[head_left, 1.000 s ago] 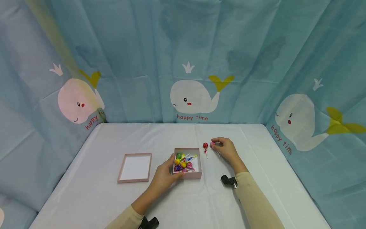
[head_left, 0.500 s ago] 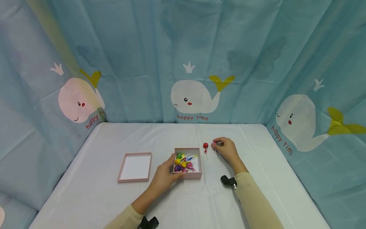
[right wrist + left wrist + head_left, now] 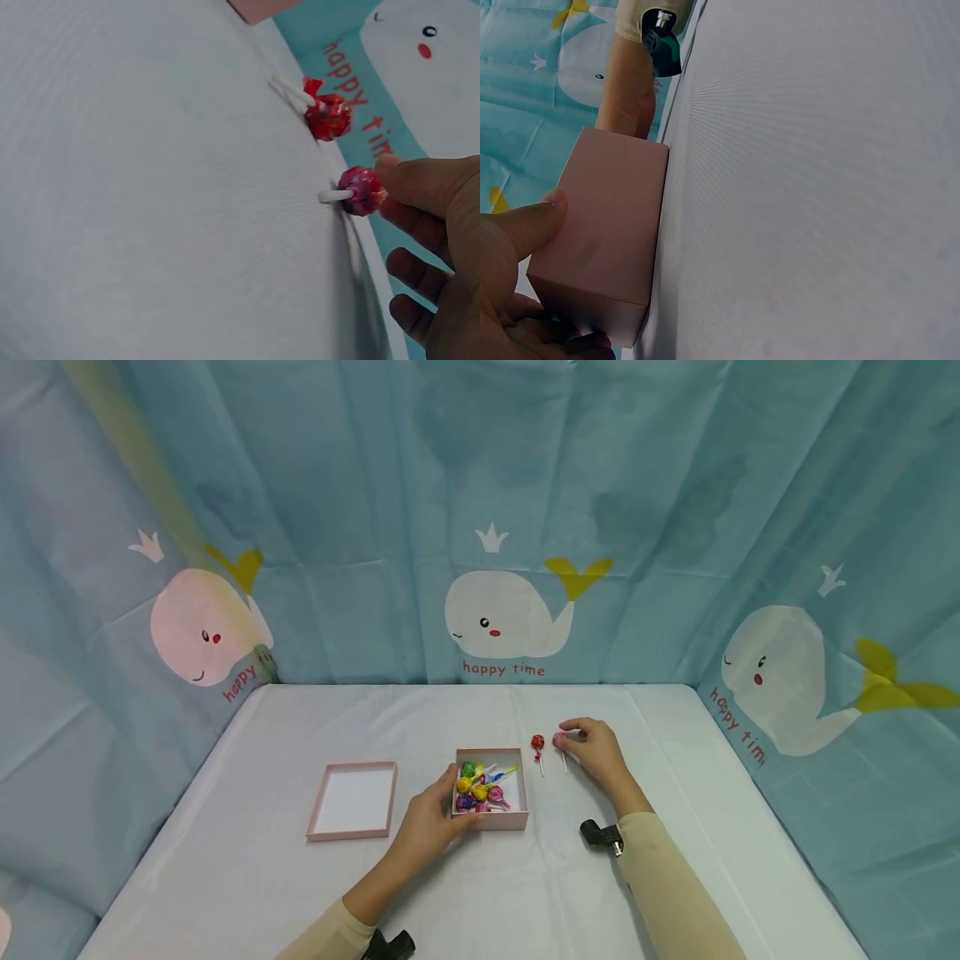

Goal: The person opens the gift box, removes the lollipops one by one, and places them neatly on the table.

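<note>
My left hand (image 3: 429, 818) grips the near left corner of an open pink box (image 3: 498, 822), thumb on the front wall and fingers at the left side. Several wrapped lollipops (image 3: 480, 792) in yellow, green, purple, blue and pink lie inside. In the left wrist view only the outer walls of the box (image 3: 607, 217) show. To the right of the box, my right hand (image 3: 597, 753) pinches the head of a pink lollipop (image 3: 361, 190) between thumb and index finger; its white stick points toward me. Just left of it lies a red lollipop (image 3: 330, 118), apart from the hand.
A shallow pink lid (image 3: 352, 802) with a white inside lies left of my left hand. A white cloth (image 3: 247, 877) covers the table. Blue curtains (image 3: 360, 510) with printed whales stand along the back and both sides.
The pink lollipop's stick has swung from slanting right to lying nearly straight toward me, close to parallel with the red one. My left hand and the box stay in place.
</note>
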Available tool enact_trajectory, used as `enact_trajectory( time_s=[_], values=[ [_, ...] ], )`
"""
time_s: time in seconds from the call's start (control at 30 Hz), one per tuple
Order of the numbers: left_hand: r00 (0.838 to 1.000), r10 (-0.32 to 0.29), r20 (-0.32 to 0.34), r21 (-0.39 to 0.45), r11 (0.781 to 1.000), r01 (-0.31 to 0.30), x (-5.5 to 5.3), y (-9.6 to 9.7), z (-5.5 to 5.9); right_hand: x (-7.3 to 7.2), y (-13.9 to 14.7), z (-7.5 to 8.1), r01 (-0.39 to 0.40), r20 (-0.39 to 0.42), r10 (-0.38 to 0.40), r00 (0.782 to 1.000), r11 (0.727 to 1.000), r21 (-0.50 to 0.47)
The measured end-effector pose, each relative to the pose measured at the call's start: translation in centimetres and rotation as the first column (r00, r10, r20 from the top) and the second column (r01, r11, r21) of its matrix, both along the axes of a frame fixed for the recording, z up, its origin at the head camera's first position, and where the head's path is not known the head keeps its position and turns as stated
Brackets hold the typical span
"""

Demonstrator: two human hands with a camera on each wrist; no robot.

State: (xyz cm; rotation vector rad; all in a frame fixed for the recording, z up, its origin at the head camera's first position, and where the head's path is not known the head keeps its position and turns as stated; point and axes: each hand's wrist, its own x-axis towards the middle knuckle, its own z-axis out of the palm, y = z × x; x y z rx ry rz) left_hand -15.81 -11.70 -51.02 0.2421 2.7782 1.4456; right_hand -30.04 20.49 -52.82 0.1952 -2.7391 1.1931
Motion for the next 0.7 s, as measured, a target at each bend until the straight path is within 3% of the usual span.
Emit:
enact_trajectory(
  time_s=[0.2,0.37,0.57,0.7],
  values=[
    [1.000,0.002,-0.010,0.026,1.000,-0.001,-0.1,-0.1,-0.4,0.0,-0.1,1.3,-0.010,-0.030,0.010,0.999,1.000,-0.007],
    [1.000,-0.001,-0.015,0.050,0.999,0.002,-0.1,-0.4,-0.6,0.7,-1.2,3.1,-0.062,-0.061,0.061,0.996,0.998,-0.014],
    [0.999,-0.010,-0.049,0.056,0.998,0.013,-0.2,-0.5,-0.9,2.1,-3.2,5.4,-0.172,-0.091,0.167,0.982,0.984,-0.048],
    [0.998,-0.012,-0.063,0.072,0.997,0.017,-0.2,-0.6,-1.1,3.1,-4.8,6.6,-0.286,-0.132,0.277,0.952,0.957,-0.051]
  ],
)
